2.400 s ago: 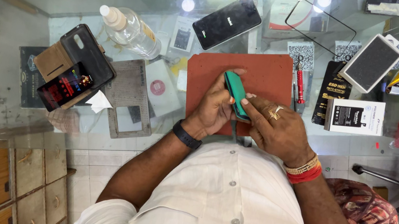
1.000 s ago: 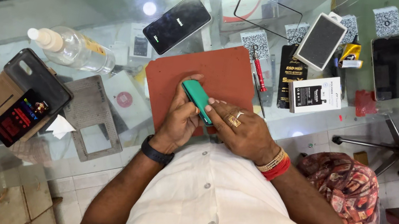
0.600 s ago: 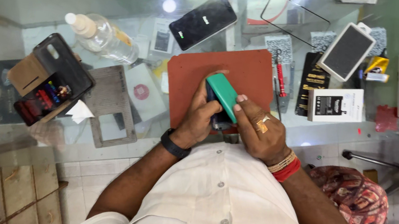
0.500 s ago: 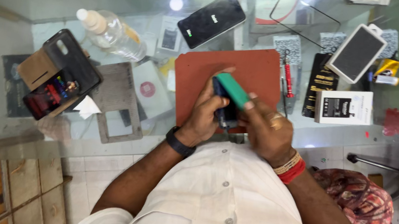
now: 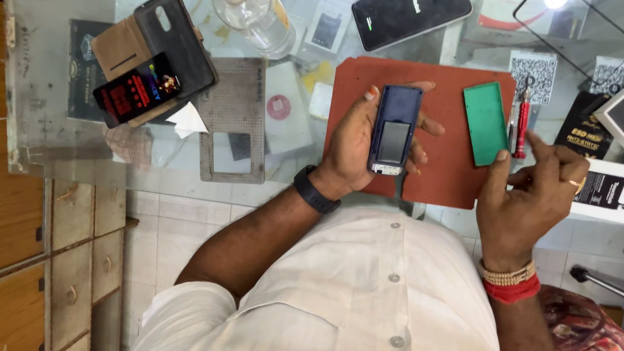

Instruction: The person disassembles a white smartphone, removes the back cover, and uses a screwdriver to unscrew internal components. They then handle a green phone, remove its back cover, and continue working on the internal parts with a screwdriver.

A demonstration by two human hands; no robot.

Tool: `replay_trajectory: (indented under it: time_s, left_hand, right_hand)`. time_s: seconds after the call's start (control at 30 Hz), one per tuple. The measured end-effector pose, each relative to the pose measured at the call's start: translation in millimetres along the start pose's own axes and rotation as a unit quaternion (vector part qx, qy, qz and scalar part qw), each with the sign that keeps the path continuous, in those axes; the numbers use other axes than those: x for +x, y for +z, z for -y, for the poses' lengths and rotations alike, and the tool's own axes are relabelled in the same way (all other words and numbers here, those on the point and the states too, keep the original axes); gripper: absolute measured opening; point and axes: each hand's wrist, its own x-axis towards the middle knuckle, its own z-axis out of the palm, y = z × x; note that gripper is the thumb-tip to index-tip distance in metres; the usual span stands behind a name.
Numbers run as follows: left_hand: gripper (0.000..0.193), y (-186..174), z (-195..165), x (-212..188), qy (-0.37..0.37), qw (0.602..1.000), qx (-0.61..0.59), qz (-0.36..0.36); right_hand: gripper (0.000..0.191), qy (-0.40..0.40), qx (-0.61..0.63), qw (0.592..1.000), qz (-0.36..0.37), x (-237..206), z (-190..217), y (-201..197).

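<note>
1. Gripping a small dark blue phone (image 5: 395, 129) upright in the left hand (image 5: 358, 145), fingers wrapped round its far edge and thumb on the near edge; this keeps the open back, with its grey rectangular panel, facing up to the eye.
2. The right hand (image 5: 530, 197) is loosely spread, holding nothing. Its thumb tip rests at the lower corner of the green back cover (image 5: 485, 123), which lies flat on the red mat (image 5: 432, 178).
3. Cover sits just beside the phone, apart from it, likely parked on the mat to stay within reach.
4. A red screwdriver (image 5: 523, 117) lies at the mat's right edge, touching nothing in hand.
5. On the glass table (image 5: 44, 125): a clear spray bottle (image 5: 249, 3), a black phone (image 5: 410, 7), a brown wallet case (image 5: 149, 58), a white box (image 5: 618, 192), all well apart from the hands.
</note>
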Motion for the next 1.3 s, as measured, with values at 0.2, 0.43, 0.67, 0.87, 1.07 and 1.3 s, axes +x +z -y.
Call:
replay_trajectory:
  time_s: [0.2,0.43,0.67,0.87,1.07,1.3]
  left_hand:
    - [0.076,6.9,-1.3,3.3,-0.009,1.000,0.015,0.005]
    - [0.070,19.5,-5.6,-1.1,-0.030,0.999,0.028,-0.007]
    - [0.060,15.0,-4.4,-1.5,-0.037,0.999,-0.032,-0.023]
    - [0.053,8.6,3.8,1.3,0.011,0.999,0.024,-0.025]
    - [0.052,-2.2,15.8,11.3,-0.006,0.996,0.045,-0.077]
    - [0.049,-8.1,28.1,12.7,0.008,0.997,0.014,-0.074]
  right_hand:
    - [0.019,-0.038,0.152,0.984,0.083,5.7,5.8,-2.8]
    - [0.016,-0.084,0.200,0.962,0.167,23.2,22.6,10.5]
    - [0.018,-0.111,0.166,0.954,0.223,37.9,37.3,17.5]
    - [0.022,-0.202,0.042,0.953,0.221,41.9,47.3,13.8]
    - [0.027,-0.246,-0.039,0.941,0.228,39.0,45.5,24.8]
    - [0.016,-0.222,0.015,0.945,0.241,34.8,41.8,21.5]
